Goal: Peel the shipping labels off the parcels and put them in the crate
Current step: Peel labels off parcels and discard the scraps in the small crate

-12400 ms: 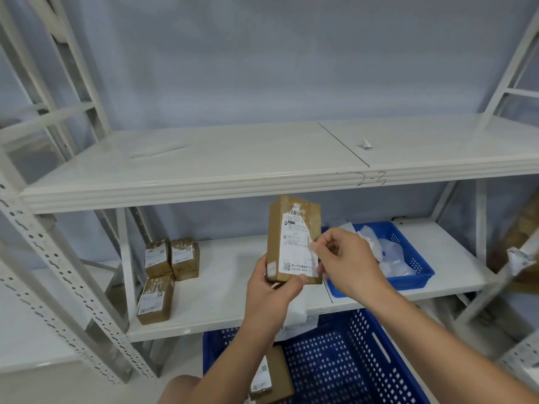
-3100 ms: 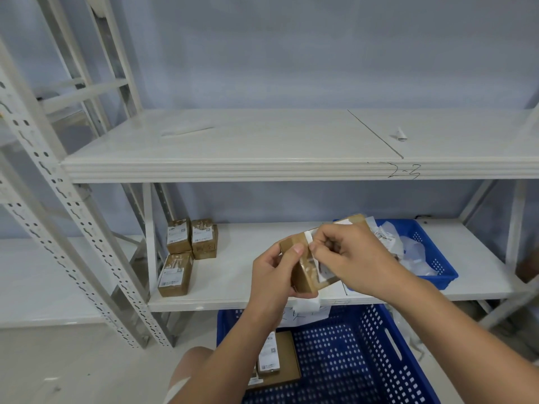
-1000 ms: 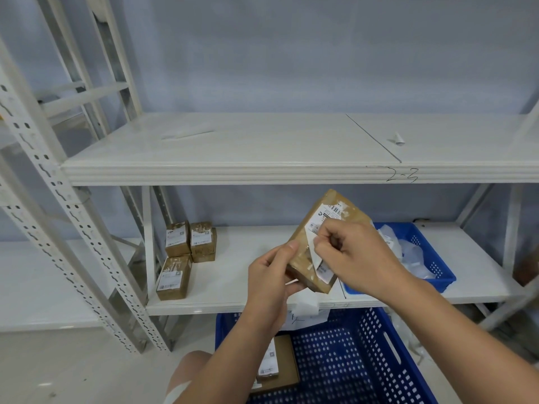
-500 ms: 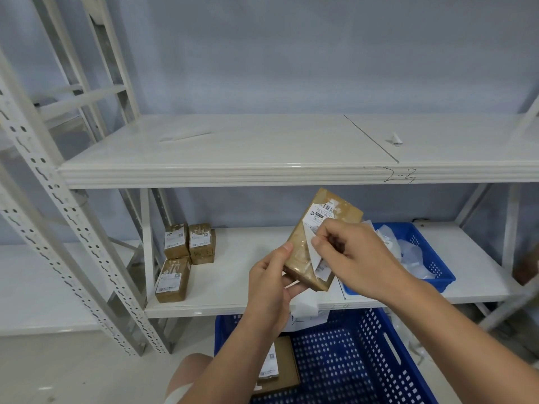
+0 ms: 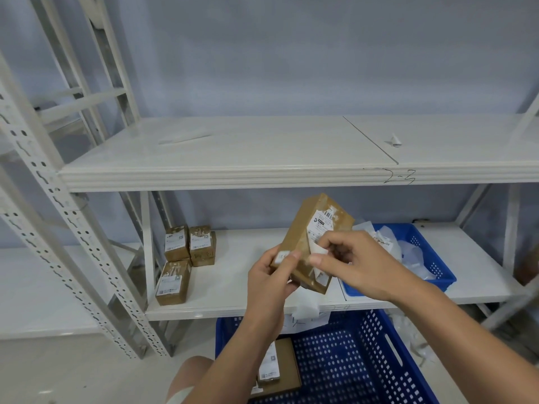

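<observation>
I hold a brown cardboard parcel (image 5: pixel 303 228) tilted in front of the lower shelf. My left hand (image 5: pixel 269 279) grips its lower end. My right hand (image 5: pixel 354 262) pinches the loose edge of the white shipping label (image 5: pixel 319 250), which is partly lifted off the parcel's face; the label's top part still sticks. A small blue crate (image 5: pixel 431 258) with peeled labels and clear scraps sits on the lower shelf behind my right hand. Three labelled parcels (image 5: pixel 186 255) wait at the shelf's left end.
A large blue perforated crate (image 5: pixel 373 354) stands on the floor below, holding a labelled parcel (image 5: pixel 277 368). The white upper shelf (image 5: pixel 233 150) carries small paper scraps. Perforated rack uprights (image 5: pixel 58 217) rise at the left. My knee shows at the bottom.
The label has come further off the parcel's face under my right hand's pull. The parcel stays tilted in my left hand at about the same place.
</observation>
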